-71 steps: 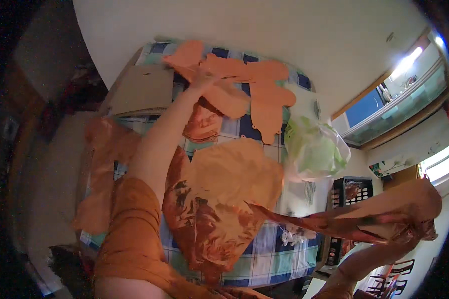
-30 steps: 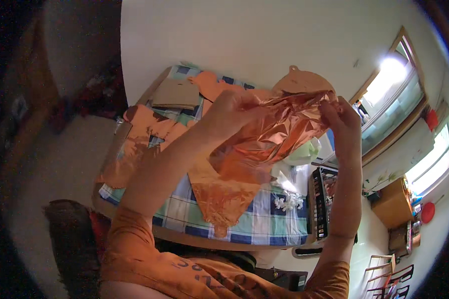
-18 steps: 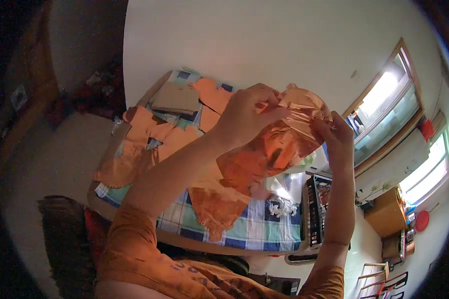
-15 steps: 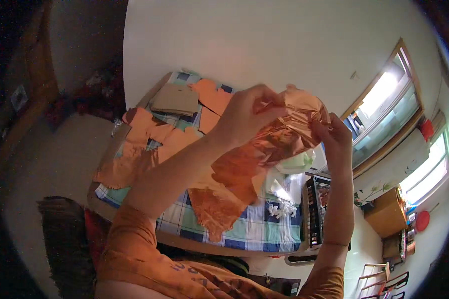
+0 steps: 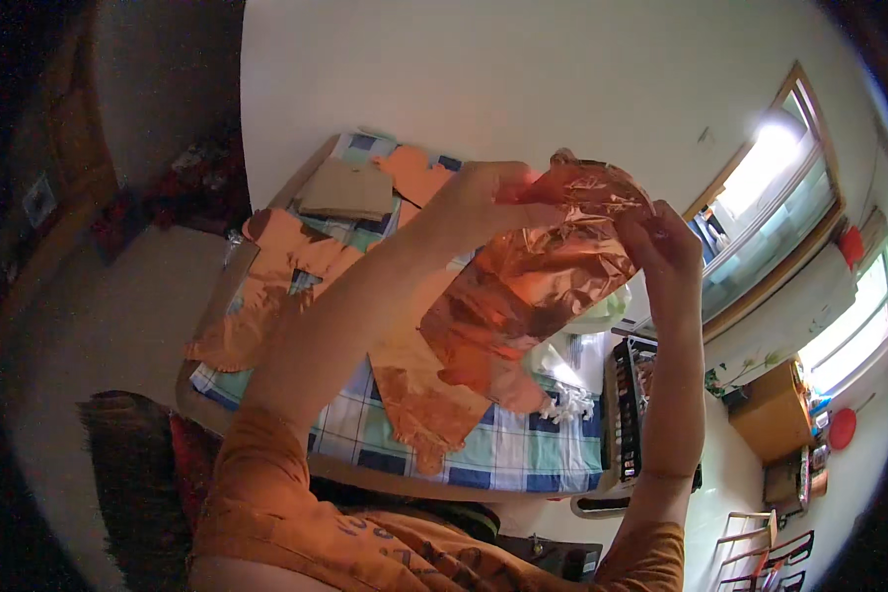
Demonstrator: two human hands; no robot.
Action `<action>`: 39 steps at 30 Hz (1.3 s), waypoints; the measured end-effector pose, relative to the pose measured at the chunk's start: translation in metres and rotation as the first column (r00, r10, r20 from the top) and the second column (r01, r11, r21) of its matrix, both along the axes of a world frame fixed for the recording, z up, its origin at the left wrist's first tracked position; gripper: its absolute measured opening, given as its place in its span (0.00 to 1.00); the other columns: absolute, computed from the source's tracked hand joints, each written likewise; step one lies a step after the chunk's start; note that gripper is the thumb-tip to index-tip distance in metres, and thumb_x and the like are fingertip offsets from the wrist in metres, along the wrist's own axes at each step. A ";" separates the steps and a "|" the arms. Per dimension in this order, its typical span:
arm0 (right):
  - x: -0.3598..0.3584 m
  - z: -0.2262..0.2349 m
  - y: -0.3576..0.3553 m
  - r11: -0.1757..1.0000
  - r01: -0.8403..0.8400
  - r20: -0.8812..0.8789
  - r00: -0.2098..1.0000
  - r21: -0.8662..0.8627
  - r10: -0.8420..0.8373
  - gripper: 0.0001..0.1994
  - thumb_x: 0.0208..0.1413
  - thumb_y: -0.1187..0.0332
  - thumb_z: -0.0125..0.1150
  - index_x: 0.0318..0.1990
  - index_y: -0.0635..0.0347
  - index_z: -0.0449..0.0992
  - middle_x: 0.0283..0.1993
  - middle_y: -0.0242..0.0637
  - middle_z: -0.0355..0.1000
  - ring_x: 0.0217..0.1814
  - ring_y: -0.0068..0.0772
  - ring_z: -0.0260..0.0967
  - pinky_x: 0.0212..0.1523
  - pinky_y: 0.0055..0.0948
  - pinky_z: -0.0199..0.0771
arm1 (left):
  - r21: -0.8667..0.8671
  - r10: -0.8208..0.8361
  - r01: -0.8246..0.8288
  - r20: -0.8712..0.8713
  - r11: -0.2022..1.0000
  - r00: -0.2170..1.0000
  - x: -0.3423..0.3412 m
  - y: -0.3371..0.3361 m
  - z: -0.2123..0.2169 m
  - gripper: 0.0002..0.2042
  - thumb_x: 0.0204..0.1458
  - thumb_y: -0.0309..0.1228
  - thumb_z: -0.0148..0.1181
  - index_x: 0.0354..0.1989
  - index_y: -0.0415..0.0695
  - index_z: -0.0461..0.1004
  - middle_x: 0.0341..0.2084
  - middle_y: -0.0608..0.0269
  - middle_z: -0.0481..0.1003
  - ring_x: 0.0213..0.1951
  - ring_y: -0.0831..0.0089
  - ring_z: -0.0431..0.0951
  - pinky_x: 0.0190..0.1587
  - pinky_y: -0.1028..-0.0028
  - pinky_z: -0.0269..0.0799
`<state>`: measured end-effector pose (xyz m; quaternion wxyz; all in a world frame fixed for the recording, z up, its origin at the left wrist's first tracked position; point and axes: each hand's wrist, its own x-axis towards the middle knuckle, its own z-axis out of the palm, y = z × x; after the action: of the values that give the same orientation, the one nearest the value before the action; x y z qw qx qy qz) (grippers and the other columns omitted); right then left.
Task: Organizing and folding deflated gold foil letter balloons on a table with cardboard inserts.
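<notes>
Raised above the bed, both my hands hold a shiny copper-coloured foil balloon [image 5: 553, 276], flat and creased, with its lower part hanging down. My left hand [image 5: 498, 192] grips it at the upper left edge, its fingers closed. At the upper right edge, the fingers of my right hand [image 5: 661, 237] pinch the foil. Beneath it lies another flat foil balloon [image 5: 429, 405], partly covered. More flat foil pieces lie to the left [image 5: 237, 321] and at the back, where an orange piece [image 5: 414, 173] shows beside a folded cardboard sheet [image 5: 345, 190].
A blue, green and white checked cloth [image 5: 365, 449] covers the bed. White crumpled bits [image 5: 567, 403] and pale green material [image 5: 602, 314] lie to the right. A black rack of small items [image 5: 627, 414] stands at the bed's right side. A white wall [image 5: 444, 79] rises behind.
The foil balloon has unfolded and its lower part has swung to the right and down, showing a broader shiny face. Both hands keep hold of its upper edge.
</notes>
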<state>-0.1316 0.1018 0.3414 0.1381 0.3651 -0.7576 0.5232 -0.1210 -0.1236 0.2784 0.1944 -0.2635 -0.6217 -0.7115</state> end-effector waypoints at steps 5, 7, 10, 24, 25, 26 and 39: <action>-0.006 -0.002 0.005 1.000 0.006 0.024 1.000 0.008 -0.007 0.04 0.56 0.73 0.59 0.35 0.64 0.75 0.30 0.27 0.72 0.33 0.15 0.64 0.33 0.17 0.65 | -0.177 0.027 0.001 0.156 0.984 0.987 0.021 0.001 0.018 0.12 0.50 0.32 0.64 0.37 0.37 0.78 0.23 0.68 0.76 0.27 0.82 0.72 0.30 0.79 0.67; -0.006 -0.003 0.006 0.997 0.009 0.045 0.999 0.083 -0.013 0.07 0.55 0.73 0.59 0.40 0.63 0.73 0.33 0.28 0.72 0.34 0.17 0.65 0.36 0.18 0.66 | -0.205 0.014 0.021 0.169 0.978 0.986 0.024 0.004 0.019 0.10 0.50 0.33 0.64 0.36 0.39 0.80 0.21 0.67 0.77 0.25 0.81 0.72 0.29 0.77 0.67; 0.004 -0.013 -0.009 0.958 -0.106 0.128 0.981 -0.268 0.144 0.15 0.55 0.73 0.60 0.49 0.61 0.69 0.38 0.32 0.72 0.40 0.23 0.67 0.43 0.23 0.69 | -0.426 0.303 -0.260 0.035 0.867 0.952 0.022 0.003 0.019 0.09 0.50 0.32 0.64 0.35 0.40 0.80 0.22 0.65 0.78 0.25 0.82 0.72 0.29 0.77 0.68; -0.109 -0.280 -0.006 0.869 0.055 -0.083 0.996 0.491 -0.016 0.18 0.47 0.68 0.63 0.48 0.58 0.73 0.42 0.44 0.75 0.36 0.33 0.70 0.37 0.33 0.71 | -0.337 0.354 -0.420 -0.241 0.843 0.904 0.055 0.009 -0.032 0.10 0.48 0.28 0.63 0.39 0.39 0.77 0.26 0.56 0.78 0.30 0.68 0.78 0.35 0.75 0.71; -0.122 -0.282 -0.008 0.826 0.101 -0.028 0.994 0.555 -0.103 0.18 0.46 0.69 0.63 0.48 0.57 0.74 0.43 0.44 0.75 0.37 0.36 0.71 0.38 0.34 0.72 | -0.384 0.365 -0.433 -0.240 0.815 0.900 0.074 0.009 -0.037 0.10 0.47 0.26 0.63 0.38 0.39 0.76 0.28 0.55 0.78 0.32 0.64 0.79 0.37 0.73 0.72; -0.128 -0.286 -0.012 0.775 0.134 0.020 0.982 0.618 -0.186 0.19 0.46 0.69 0.62 0.49 0.55 0.74 0.44 0.44 0.74 0.39 0.38 0.72 0.39 0.35 0.72 | -0.340 0.270 -0.363 -0.292 0.868 0.918 0.082 0.007 -0.054 0.10 0.46 0.25 0.62 0.38 0.40 0.76 0.31 0.55 0.78 0.36 0.63 0.79 0.40 0.71 0.73; -0.145 -0.354 -0.038 0.580 0.334 -0.356 0.931 0.743 -0.080 0.33 0.42 0.76 0.54 0.61 0.44 0.64 0.67 0.45 0.56 0.72 0.43 0.45 0.68 0.57 0.34 | -0.762 0.278 -0.364 -0.248 0.536 0.928 0.130 0.025 -0.307 0.18 0.46 0.26 0.53 0.48 0.40 0.74 0.50 0.51 0.72 0.54 0.57 0.70 0.59 0.61 0.64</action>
<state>-0.2763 0.0639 -0.0127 0.1302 0.3670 -0.9194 0.0550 0.0088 -0.0986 -0.0285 0.2134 -0.2373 -0.8999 -0.2972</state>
